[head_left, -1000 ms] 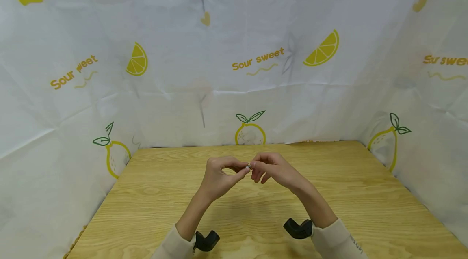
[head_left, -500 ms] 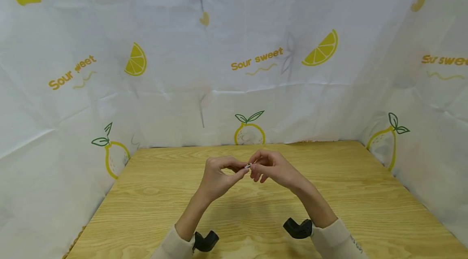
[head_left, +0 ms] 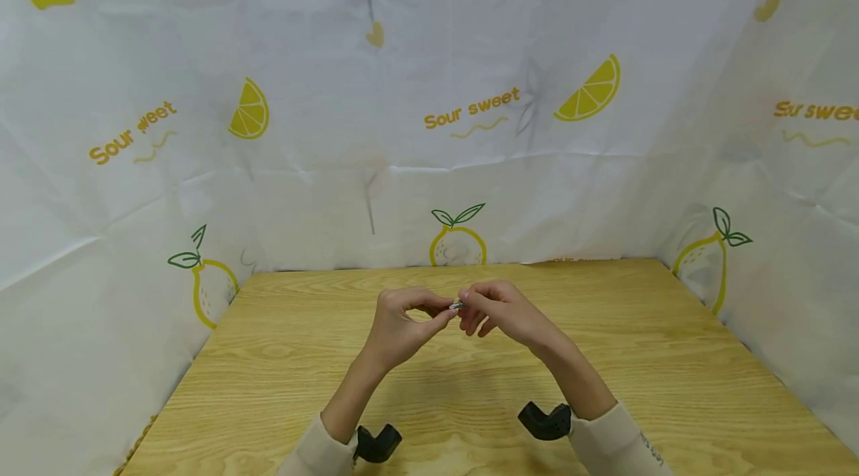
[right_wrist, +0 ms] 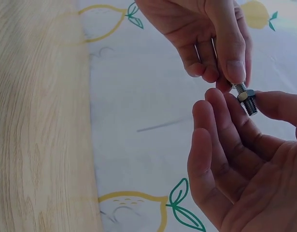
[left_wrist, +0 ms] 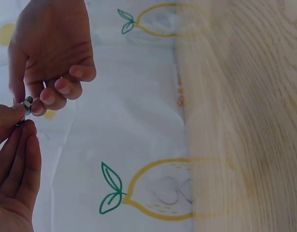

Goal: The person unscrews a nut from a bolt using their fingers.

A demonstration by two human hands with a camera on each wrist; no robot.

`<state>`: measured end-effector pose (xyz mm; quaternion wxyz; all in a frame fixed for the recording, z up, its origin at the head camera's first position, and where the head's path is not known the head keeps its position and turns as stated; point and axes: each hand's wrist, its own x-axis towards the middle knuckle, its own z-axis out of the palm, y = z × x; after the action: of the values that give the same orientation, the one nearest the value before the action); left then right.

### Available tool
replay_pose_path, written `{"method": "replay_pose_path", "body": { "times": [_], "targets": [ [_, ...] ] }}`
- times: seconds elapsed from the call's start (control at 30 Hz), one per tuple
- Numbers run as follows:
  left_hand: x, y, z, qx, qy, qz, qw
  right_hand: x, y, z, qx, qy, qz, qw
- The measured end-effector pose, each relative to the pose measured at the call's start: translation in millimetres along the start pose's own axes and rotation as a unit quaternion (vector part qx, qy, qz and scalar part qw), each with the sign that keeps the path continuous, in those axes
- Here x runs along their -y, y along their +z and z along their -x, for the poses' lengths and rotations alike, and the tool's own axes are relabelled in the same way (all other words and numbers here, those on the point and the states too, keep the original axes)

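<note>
A small metal bolt (right_wrist: 252,107) with a hex nut (right_wrist: 246,95) partway along its thread is held up above the table. My left hand (head_left: 403,323) pinches one end of the bolt between thumb and fingertips, covering that end. Opposite it, my right hand (head_left: 506,312) has its thumb and index finger at the nut, pinching it from both sides. The bolt's threaded tip pokes out past the nut in the right wrist view. The other fingers of my right hand are loosely bent, away from the bolt.
Beneath the hands lies a wood-grain table (head_left: 429,394). A white cloth (head_left: 322,215) printed with lemons stands around its back and sides. Black wrist mounts (head_left: 379,444) sit at both cuffs.
My right thumb and index finger have shifted against each other at the nut, the index lifting and then coming back. The left hand stays almost still.
</note>
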<state>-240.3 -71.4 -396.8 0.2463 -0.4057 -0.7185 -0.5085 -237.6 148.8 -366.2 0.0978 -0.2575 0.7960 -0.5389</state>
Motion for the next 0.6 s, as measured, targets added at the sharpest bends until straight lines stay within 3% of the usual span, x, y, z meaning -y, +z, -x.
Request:
{"method": "replay_pose_path", "body": {
  "times": [0.23,0.6],
  "targets": [
    [-1.3,-0.4,-0.6,-0.001,0.012,0.004,0.9999,0.8,-0.7,1.5,0.002,-0.010,-0.012,0.9999],
    [-0.7,-0.1,0.4,0.002,-0.001,0.011,0.9999,3.2,-1.9,3.8,0.007,-0.038,-0.017,0.9991]
  ]
}}
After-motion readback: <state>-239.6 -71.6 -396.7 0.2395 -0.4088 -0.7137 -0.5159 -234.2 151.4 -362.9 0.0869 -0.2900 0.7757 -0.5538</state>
